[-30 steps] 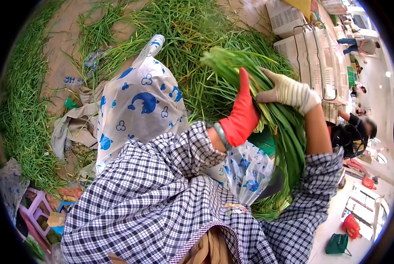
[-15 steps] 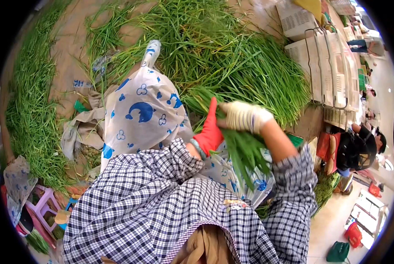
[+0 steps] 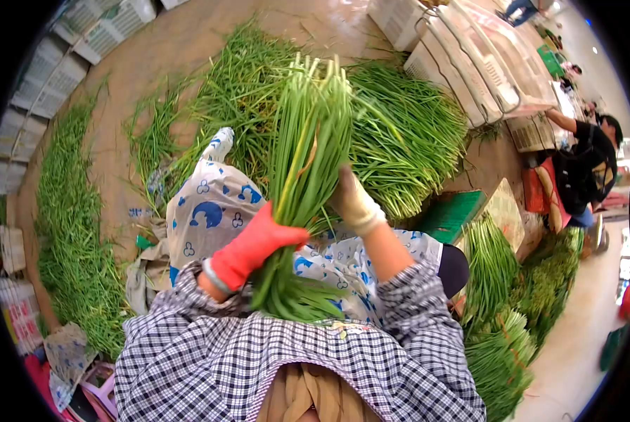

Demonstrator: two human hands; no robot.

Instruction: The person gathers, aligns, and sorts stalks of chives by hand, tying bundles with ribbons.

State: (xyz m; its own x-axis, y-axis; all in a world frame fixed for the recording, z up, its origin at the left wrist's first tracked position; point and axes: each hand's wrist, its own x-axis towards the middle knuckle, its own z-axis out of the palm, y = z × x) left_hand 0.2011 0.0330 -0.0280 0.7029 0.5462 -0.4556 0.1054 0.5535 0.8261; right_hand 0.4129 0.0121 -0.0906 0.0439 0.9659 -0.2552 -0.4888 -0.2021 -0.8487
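My left hand [image 3: 257, 243], in a red glove, is closed around the lower part of a thick bunch of garlic chives [image 3: 311, 133]. The bunch stands nearly upright in front of me, pale cut ends at the top and limp leaf tips hanging toward my lap. My right hand [image 3: 358, 205], in a white glove with dirty fingertips, is flat and open along the bunch's right side; whether it touches the leaves I cannot tell. Beneath both hands lies a whitish cloth with blue dolphins [image 3: 206, 214], draped over my legs.
A large pile of chives [image 3: 406, 133] lies ahead to the right, with more strewn along the left floor [image 3: 76, 246]. Bundled chives [image 3: 494, 366] sit at my right near a green board [image 3: 452, 214]. White crates [image 3: 455, 70] stand behind; a person in black [image 3: 586, 165] is at the right.
The chives have swung from hanging low between my hands to upright, cut ends up. My left hand moved left and grips them; my right hand let go and opened. The view shifted.
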